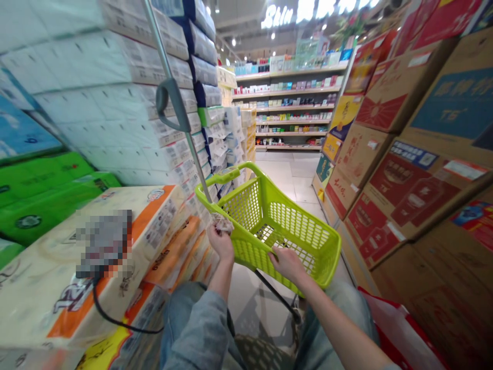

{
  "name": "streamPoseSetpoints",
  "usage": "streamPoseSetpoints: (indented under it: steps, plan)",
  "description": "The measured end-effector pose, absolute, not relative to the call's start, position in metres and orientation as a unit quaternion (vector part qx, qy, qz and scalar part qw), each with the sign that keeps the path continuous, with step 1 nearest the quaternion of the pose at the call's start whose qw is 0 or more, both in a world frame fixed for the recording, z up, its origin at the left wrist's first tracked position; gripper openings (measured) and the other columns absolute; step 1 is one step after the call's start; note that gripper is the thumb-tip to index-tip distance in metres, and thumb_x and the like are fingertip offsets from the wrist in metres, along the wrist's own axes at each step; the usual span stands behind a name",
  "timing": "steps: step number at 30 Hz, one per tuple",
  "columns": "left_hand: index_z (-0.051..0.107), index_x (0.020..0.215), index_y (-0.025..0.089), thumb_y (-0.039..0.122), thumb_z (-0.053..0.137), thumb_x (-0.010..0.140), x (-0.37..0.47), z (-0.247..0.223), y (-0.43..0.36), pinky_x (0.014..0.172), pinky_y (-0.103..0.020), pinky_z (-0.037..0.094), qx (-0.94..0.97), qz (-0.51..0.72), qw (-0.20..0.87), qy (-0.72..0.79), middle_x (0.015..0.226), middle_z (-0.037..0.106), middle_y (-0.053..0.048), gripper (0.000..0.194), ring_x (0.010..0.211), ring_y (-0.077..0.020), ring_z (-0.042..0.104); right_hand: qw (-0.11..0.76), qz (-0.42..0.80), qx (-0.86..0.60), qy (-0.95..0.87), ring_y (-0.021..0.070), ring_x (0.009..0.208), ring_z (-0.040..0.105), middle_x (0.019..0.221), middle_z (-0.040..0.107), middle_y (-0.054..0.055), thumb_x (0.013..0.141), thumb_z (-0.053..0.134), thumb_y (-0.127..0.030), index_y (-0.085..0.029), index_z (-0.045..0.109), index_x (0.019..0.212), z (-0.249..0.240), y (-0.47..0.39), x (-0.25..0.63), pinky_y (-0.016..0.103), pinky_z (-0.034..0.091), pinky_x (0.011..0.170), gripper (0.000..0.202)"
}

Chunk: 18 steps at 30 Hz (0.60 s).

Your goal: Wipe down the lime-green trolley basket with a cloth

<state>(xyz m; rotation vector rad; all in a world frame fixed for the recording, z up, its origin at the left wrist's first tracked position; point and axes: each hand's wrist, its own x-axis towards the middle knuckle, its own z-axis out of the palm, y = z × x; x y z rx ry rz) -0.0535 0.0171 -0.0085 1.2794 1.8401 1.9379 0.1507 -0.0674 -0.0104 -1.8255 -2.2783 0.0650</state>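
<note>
You have the pale tiled floor point(300, 174) in front of you, and the green basket cart point(246, 245) stands on it. To your right, stacked cartons point(379, 221) rest on a low tan ledge point(350, 247). To your left, a cream-and-orange pack point(38, 272) carries a pixelated dark object point(106, 244) with a black cable point(111, 318).

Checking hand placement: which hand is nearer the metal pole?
Left. The left hand is near the metal pole, below, holding a cloth; the right hand is farther, at the basket rim.

Stocked shelves point(292, 93), pale floor point(302, 177)
</note>
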Motion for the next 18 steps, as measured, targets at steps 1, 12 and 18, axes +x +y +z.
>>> streamPoseSetpoints:
  steps: [1,12,18]
  plan:
    - [0.056,0.096,0.018,0.014,0.045,0.077,-0.054,-0.006,0.014,0.089,-0.033,0.042,0.462,0.644,0.062,0.606,0.097,0.06,-0.007,0.022,0.096,-0.0188,0.056,0.112,0.022,-0.619,-0.777,0.0148,0.068,0.062,0.075,0.069,0.005,0.089,0.036,-0.032,-0.019,0.061,0.08,-0.011,-0.068,0.151,0.024,0.031,0.059,0.03]
    - [0.059,0.089,0.023,0.014,0.045,0.083,-0.07,0.017,0.014,0.104,-0.039,0.03,0.88,0.25,-0.028,0.403,0.093,0.06,-0.005,0.018,0.098,-0.0175,0.053,0.117,0.022,-0.601,-0.79,0.0148,0.066,0.061,0.07,0.067,0.004,0.091,0.032,-0.039,-0.02,0.059,0.079,-0.017,-0.074,0.155,0.024,0.029,0.057,0.036]
    - [0.061,0.092,0.024,0.016,0.049,0.081,-0.103,0.04,0.026,0.11,-0.049,0.015,0.836,0.252,-0.099,0.476,0.107,0.059,-0.006,0.018,0.123,-0.0219,0.04,0.112,0.025,-0.599,-0.792,0.0152,0.065,0.061,0.07,0.067,0.004,0.091,0.032,-0.039,-0.02,0.059,0.079,-0.016,-0.074,0.161,0.024,0.028,0.056,0.036]
